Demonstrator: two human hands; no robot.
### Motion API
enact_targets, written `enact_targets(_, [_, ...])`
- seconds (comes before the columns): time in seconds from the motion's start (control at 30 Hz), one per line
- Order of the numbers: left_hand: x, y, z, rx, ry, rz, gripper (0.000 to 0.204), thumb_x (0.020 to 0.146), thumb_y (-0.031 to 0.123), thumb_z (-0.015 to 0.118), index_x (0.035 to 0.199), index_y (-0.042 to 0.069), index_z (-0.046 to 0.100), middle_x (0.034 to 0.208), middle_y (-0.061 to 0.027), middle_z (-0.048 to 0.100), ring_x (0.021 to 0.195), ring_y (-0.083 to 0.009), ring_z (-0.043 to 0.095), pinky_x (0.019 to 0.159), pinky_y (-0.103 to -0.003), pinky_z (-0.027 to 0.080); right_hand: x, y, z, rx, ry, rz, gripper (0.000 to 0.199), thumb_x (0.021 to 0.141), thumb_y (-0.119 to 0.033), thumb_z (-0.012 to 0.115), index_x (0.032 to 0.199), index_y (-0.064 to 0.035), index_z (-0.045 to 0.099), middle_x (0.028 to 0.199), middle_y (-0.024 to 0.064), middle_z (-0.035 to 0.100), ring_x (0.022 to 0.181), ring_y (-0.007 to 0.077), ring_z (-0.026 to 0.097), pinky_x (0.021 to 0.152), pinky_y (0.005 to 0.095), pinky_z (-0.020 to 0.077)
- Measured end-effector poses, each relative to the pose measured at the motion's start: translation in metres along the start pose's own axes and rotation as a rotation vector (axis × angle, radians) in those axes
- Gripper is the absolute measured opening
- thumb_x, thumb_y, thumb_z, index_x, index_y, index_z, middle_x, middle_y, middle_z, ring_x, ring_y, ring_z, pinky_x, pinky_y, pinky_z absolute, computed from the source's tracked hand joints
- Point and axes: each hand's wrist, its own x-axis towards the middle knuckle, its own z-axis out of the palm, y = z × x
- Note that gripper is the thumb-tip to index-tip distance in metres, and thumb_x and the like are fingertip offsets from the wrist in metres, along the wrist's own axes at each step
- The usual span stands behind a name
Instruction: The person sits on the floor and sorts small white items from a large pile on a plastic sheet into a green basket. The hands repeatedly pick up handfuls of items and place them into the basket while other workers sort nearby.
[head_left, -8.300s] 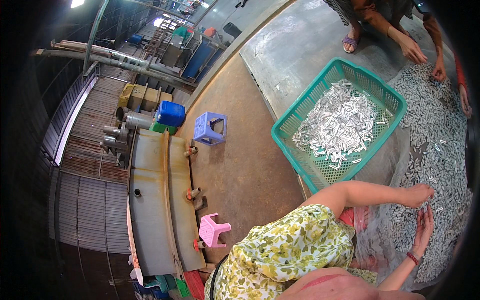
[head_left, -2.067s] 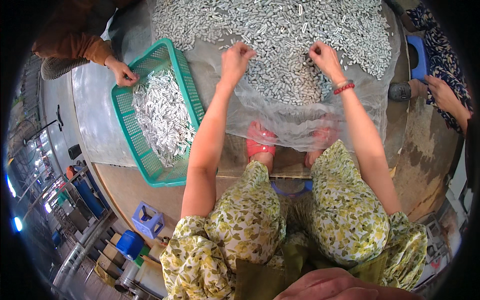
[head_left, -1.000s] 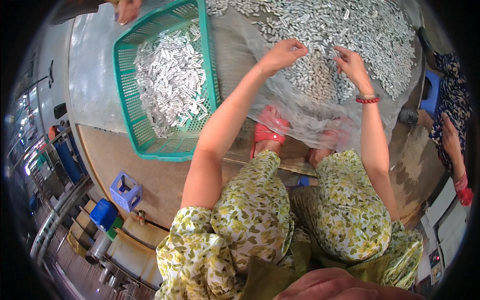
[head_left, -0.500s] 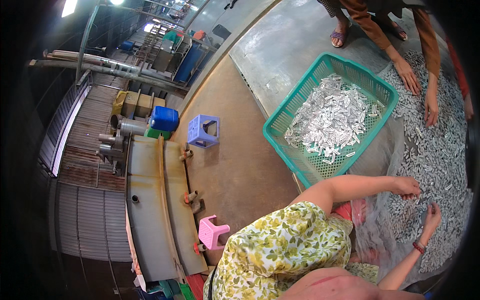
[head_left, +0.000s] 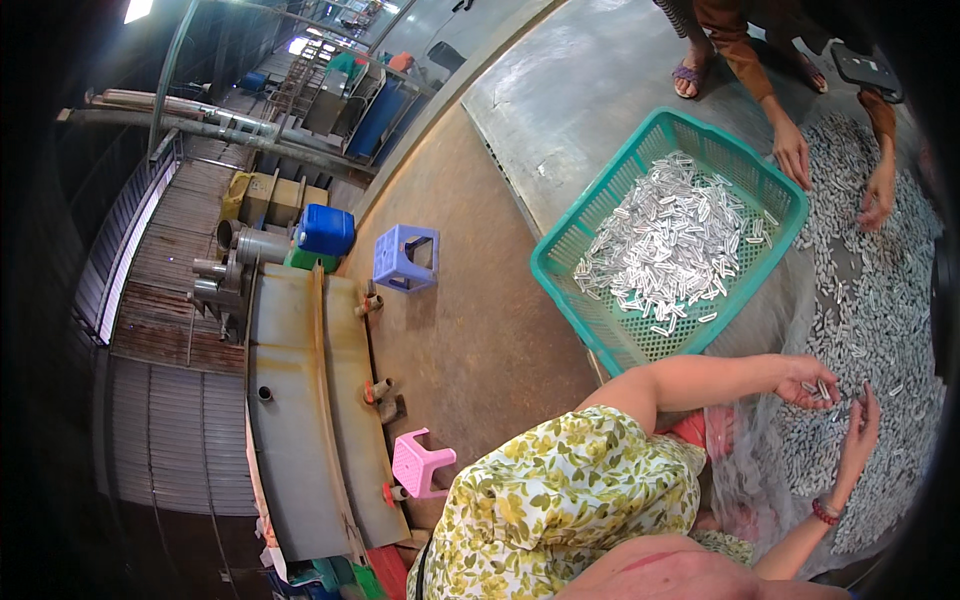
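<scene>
My left hand (head_left: 804, 382) is closed around a few small silvery metal pieces (head_left: 823, 390), palm partly turned up. Close beside it, my right hand (head_left: 859, 430), with a red bead bracelet on the wrist, has its fingertips drawn together; whether a piece is between them is hard to make out. Both hands are over a wide spread of small grey metal pieces (head_left: 880, 300) lying on a clear plastic sheet (head_left: 745, 455). Left of the spread, a green plastic basket (head_left: 722, 150) holds a heap of shiny slotted metal pieces (head_left: 670, 240).
Across the spread, a co-worker in brown sleeves has one hand (head_left: 790, 152) by the basket's corner and another hand (head_left: 878, 195) over the pieces. A blue stool (head_left: 405, 258) and a pink stool (head_left: 422, 463) stand on the floor near a long metal tank (head_left: 290, 420).
My left hand has turned and now shows metal pieces in it. My right hand has risen slightly toward it. The co-worker's hands have shifted, one toward the basket.
</scene>
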Motion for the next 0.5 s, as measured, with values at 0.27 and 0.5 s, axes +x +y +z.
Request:
enact_targets(0.27, [-0.020, 0.022, 0.022, 0.124, 0.113, 0.033, 0.024, 0.090, 0.023, 0.051, 0.081, 0.001, 0.051, 0.076, -0.0192, 0.056, 0.045, -0.0096, 0.038, 0.031, -0.017, 0.026, 0.023, 0.171, 0.011, -0.600, -0.047, -0.004, 0.026, 0.074, 0.001, 0.063, 0.098, 0.0034, 0.055, 0.080, 0.0163, 0.058, 0.072, 0.0299, 0.055, 0.066, 0.0368, 0.0432])
enact_targets(0.5, [-0.035, 0.016, 0.051, 0.310, 0.136, 0.100, 0.027, 0.092, 0.020, 0.047, 0.079, -0.002, 0.056, 0.068, -0.0136, 0.059, 0.051, -0.0145, 0.051, 0.043, -0.023, 0.042, 0.025, 0.150, 0.021, -0.631, -0.049, 0.026, 0.022, 0.064, 0.003, 0.066, 0.082, 0.0036, 0.054, 0.080, 0.0181, 0.057, 0.075, 0.0348, 0.056, 0.068, 0.0399, 0.0430])
